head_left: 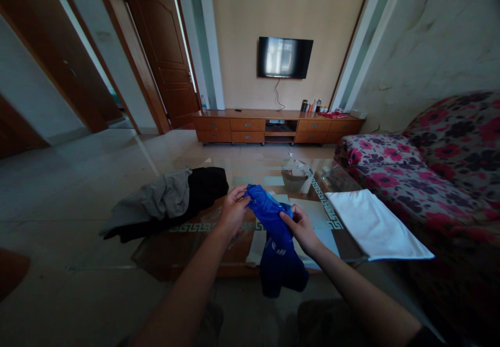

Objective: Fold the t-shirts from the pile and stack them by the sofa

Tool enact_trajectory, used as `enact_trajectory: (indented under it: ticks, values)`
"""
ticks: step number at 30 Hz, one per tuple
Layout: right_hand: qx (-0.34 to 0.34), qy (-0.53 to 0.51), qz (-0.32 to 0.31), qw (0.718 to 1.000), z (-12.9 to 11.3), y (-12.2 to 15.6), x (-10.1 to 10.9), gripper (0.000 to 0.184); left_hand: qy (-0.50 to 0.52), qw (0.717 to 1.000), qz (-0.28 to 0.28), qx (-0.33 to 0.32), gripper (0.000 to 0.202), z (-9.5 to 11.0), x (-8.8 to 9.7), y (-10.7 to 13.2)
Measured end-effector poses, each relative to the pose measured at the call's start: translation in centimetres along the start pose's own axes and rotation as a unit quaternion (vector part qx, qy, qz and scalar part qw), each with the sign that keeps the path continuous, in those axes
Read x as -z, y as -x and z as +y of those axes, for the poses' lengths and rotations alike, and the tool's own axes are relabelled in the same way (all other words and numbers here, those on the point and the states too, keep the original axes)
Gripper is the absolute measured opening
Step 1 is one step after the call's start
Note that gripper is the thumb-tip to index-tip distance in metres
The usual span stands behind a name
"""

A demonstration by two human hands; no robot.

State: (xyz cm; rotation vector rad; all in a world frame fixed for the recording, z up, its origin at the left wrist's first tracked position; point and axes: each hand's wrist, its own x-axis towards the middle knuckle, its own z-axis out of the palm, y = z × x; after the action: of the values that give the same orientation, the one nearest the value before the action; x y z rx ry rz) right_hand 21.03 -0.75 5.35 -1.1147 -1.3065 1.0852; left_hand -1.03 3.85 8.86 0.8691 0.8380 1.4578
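Note:
A blue garment (278, 235) with a small white mark hangs bunched between my two hands, above the near edge of the glass table. My left hand (234, 209) pinches its upper left end, fingers closed on the cloth. On the other side, my right hand (300, 227) grips the fabric between thumb and fingers at its right edge. The lower part dangles dark blue in front of the table edge. Its exact kind of clothing cannot be made out, since it is folded and crumpled.
Grey and black clothes (166, 198) lie heaped on the left of the glass table (230, 172). A folded white cloth (375, 224) lies at its right end. The flowered sofa (437, 175) flanks the right side; a low wooden cabinet (248, 125) stands beneath the television (285, 58).

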Motion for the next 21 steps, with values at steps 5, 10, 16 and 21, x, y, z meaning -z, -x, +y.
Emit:
enact_trajectory:
  ticks: [5, 10, 16, 21]
  values:
    - [-0.068, -0.089, 0.005, 0.994, -0.2, -0.2, 0.8, 0.045, 0.062, 0.998, 0.027, -0.013, 0.044, 2.0, 1.4, -1.0]
    - [-0.06, -0.106, 0.001, 0.993, -0.1, -0.1, 0.4, 0.041, 0.108, 0.991, 0.078, -0.022, 0.038, 2.5, 2.0, -1.6]
    - [-0.054, -0.066, 0.083, 0.993, 1.0, -0.7, 1.1, 0.042, 0.126, 0.975, 0.182, -0.009, 0.027, 2.8, 3.2, -2.4]
    - [-0.013, -0.007, 0.206, 0.979, 2.7, -2.0, 3.7, 0.038, 0.128, 0.967, 0.22, -0.011, 0.028, 4.5, 5.4, -3.1]
